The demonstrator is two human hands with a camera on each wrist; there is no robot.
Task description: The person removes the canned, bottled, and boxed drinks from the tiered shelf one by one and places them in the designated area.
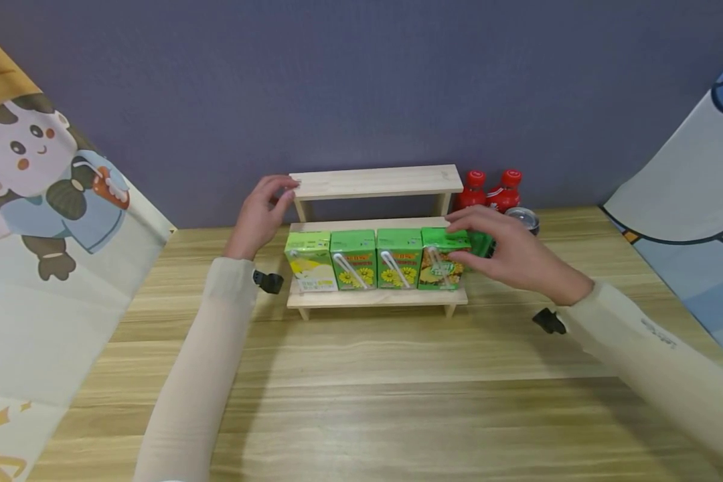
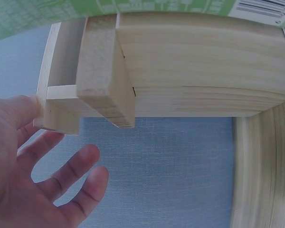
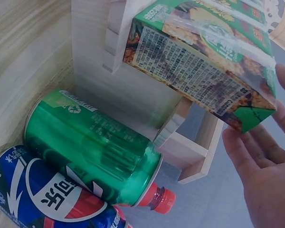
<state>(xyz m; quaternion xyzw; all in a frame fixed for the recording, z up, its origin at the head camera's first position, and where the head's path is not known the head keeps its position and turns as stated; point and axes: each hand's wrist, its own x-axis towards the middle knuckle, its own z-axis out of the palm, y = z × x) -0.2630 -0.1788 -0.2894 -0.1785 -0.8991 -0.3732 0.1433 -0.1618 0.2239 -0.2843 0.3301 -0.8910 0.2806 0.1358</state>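
Four-sided green drink cartons with straws stand upright in a row on the lower step of a small wooden shelf point(image 1: 376, 181). My right hand point(image 1: 506, 248) holds the rightmost carton point(image 1: 441, 264) at its top corner, thumb in front and fingers behind. In the right wrist view the carton's printed side point(image 3: 190, 71) faces the camera. The left hand point(image 1: 259, 214) pinches the left end of the upper step with thumb and index finger. Its other fingers are spread apart in the left wrist view. A carton's underside point(image 2: 156, 5) crosses the top of that view.
Right of the shelf stand a green can point(image 3: 90, 142), a blue cola can point(image 3: 52, 190) and two red-capped bottles point(image 1: 506, 191). A dark blue wall point(image 1: 361, 87) rises behind. Cartoon-printed panels point(image 1: 48, 167) flank the wooden table point(image 1: 367, 402).
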